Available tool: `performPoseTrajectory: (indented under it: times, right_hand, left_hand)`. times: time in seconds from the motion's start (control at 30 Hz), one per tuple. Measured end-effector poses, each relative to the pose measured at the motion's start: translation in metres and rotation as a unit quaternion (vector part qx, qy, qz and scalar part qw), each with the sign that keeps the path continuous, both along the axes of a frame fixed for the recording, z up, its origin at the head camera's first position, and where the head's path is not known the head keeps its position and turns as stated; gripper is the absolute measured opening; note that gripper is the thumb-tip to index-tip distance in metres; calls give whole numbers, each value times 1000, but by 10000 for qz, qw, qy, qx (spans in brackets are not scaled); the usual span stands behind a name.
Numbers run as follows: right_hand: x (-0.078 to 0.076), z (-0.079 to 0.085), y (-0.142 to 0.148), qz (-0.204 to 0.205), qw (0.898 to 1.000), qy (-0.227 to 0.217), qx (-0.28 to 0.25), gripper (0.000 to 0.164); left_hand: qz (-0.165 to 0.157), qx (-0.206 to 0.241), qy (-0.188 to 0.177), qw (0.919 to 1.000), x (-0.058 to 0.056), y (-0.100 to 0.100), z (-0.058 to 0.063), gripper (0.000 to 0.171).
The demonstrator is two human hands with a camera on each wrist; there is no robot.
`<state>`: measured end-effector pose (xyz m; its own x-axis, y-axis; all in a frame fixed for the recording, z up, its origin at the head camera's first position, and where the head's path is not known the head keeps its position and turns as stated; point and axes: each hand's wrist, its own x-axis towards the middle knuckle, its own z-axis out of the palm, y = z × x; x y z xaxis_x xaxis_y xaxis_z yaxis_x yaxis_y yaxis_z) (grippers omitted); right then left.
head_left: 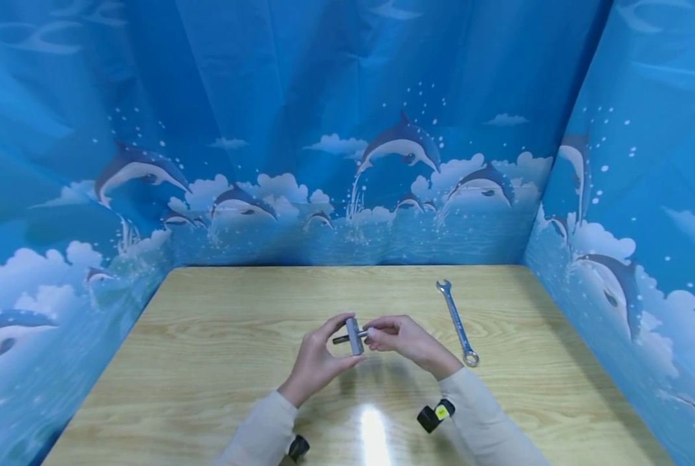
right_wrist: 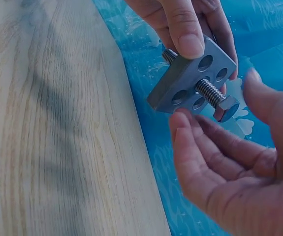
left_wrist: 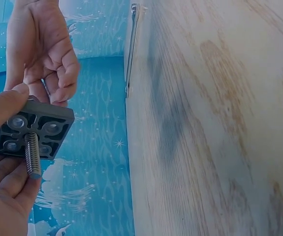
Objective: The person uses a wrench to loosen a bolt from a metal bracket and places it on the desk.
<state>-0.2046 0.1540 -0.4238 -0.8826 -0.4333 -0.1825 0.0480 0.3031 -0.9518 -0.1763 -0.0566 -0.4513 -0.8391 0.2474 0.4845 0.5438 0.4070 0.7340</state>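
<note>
My left hand grips a grey square plate by its edges, between thumb and fingers, above the table. Several round holes pierce the plate. A hex bolt runs through its middle. The bolt's head sticks out on the right side, while in the left wrist view its threaded end emerges from the ribbed face. Beside the bolt head is my right hand. Its thumb and loosely bent fingers stand apart around the head in the right wrist view, with a gap between them and the bolt.
A combination wrench lies on the wooden table, to the right of my right hand. Blue curtains with a dolphin print hang behind the table and at both sides.
</note>
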Motion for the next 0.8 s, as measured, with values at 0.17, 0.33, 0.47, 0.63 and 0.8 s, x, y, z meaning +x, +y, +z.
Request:
performPoseTrajectory:
  times: [0.17,0.33,0.47,0.63,0.8]
  right_hand:
    - [-1,0,-2,-99,9992,-368,-146,63]
    - [-1,0,-1,-96,9991,-403,-52,56]
    - [-1,-1,0,-208,9996,-167,24,38]
    - [0,2,0,-502,9983,225,166,29]
    - [2,4,-1,-625,9975,333,10,28]
  left_hand:
    - [-33,-46,128,9999,-1,0,0,75]
    - [-84,-88,190,9997,-1,0,0,75]
    - [-112,-121,190,9997,0,0,-1,76]
    - [-121,-84,106,9998,-1,0,0,75]
    - [-95,11,-33,9999,-1,1,1,74]
